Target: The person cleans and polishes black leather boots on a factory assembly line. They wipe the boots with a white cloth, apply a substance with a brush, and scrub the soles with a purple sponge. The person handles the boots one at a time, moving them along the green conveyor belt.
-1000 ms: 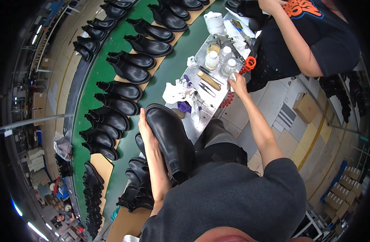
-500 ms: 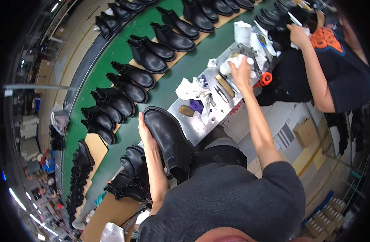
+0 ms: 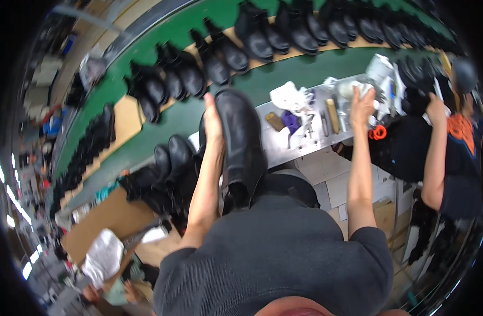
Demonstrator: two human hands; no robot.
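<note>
- Since the earlier frames our view has swung: the green belt [image 3: 146, 134] now curves across the top, and its rows of black shoes [image 3: 215, 58] have slid toward the upper edge.
- At the far left we see blurred shelving and lights, too smeared to read.
- Lower left lies brown cardboard [image 3: 107, 213] with a crumpled pale plastic bag [image 3: 101, 255] just beside it — matt board against shiny film.
- A heap of dark boots [image 3: 167, 168] sits just left of our forearm, rounded toes, dull leather.
- Our left hand [image 3: 212, 118] stays pressed flat along the side of the black boot [image 3: 241, 137], fingers stretched toward the toe, grasping it as before; the boot is still upright on our lap, in front of the grey worktop [image 3: 289, 147], its leather smooth and faintly glossy.
- On the worktop we see white crumpled paper [image 3: 286, 97], a purple scrap [image 3: 291, 121], a small brown block [image 3: 274, 121] and thin metal tools [image 3: 325, 121].
- Our right hand [image 3: 362, 102] has reached farther out than before and now closes its fingers round a white cloth [image 3: 357, 89] at the far end of the worktop — soft, bunched.
- Orange-handled scissors [image 3: 377, 132] hang just beside our wrist.
- At the right a co-worker in a dark shirt with orange print lifts a hand [image 3: 435, 102] toward more black shoes.
</note>
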